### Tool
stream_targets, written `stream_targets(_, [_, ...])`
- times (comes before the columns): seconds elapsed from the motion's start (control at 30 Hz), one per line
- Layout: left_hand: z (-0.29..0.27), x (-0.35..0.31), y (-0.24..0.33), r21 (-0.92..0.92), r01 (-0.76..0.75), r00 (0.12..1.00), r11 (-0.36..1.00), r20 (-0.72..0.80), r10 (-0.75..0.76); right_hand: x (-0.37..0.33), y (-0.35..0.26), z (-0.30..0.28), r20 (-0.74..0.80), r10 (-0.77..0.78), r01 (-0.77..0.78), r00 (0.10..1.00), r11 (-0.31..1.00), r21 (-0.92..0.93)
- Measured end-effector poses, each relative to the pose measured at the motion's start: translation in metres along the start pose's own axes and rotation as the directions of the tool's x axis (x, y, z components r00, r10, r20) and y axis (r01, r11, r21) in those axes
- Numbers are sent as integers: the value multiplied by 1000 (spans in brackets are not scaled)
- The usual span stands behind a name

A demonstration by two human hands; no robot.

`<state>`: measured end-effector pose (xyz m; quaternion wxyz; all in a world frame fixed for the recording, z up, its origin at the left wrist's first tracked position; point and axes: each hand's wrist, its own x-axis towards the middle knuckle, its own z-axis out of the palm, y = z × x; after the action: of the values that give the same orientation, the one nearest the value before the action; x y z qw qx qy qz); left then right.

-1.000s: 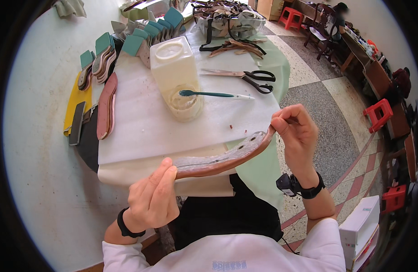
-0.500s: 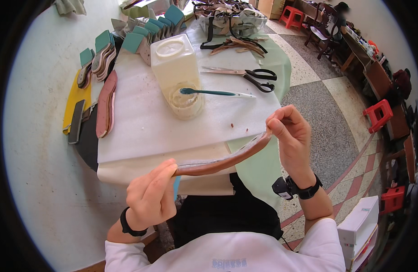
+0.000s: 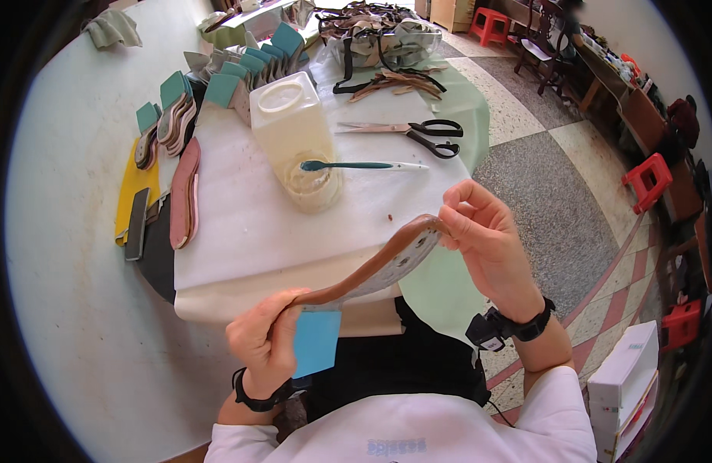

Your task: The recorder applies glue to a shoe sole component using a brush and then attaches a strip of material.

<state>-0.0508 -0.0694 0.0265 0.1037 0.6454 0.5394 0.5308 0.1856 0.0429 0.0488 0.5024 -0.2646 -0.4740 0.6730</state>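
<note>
Between my two hands, above the table's near edge, I hold a brown-edged shoe insole that bends in a curve. Its grey, dark-spotted face is turned partly toward me. My left hand pinches the lower left end, where a flat blue piece hangs beside the fingers. The upper right end is caught between thumb and fingertips of my right hand. Past the insole stands a cloudy plastic jug with an opening low in its side. A teal-and-white toothbrush rests across that opening.
Black-handled scissors lie right of the jug. Pink insoles and a dark grey bar lie at the left. Farther back are several teal-ended insoles and a clear bag of scraps. Red stools and white boxes stand at right.
The insole has turned, so its grey face now shows below the brown edge. The blue piece by my left hand has come into fuller view. Both hands still grip the ends.
</note>
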Motion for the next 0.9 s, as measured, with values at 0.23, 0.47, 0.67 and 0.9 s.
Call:
stream_targets(0.23, [10, -11, -2, -145, 195, 977, 970, -62, -206, -6, 18, 7, -47, -56, 57, 997, 998, 11])
stream_targets(0.47, [25, -18, 0, -213, 278, 954, 937, -54, -295, -6, 32, 15, -103, -119, 133, 988, 982, 135])
stream_targets(0.67, [32, -22, -2, -91, 211, 974, 973, -65, -217, -5, 35, 22, -262, -99, 130, 960, 986, 102])
stream_targets(0.9, [38, -16, 5, 22, 108, 991, 994, -77, -106, -4, 31, 3, -117, -222, 198, 968, 962, -188])
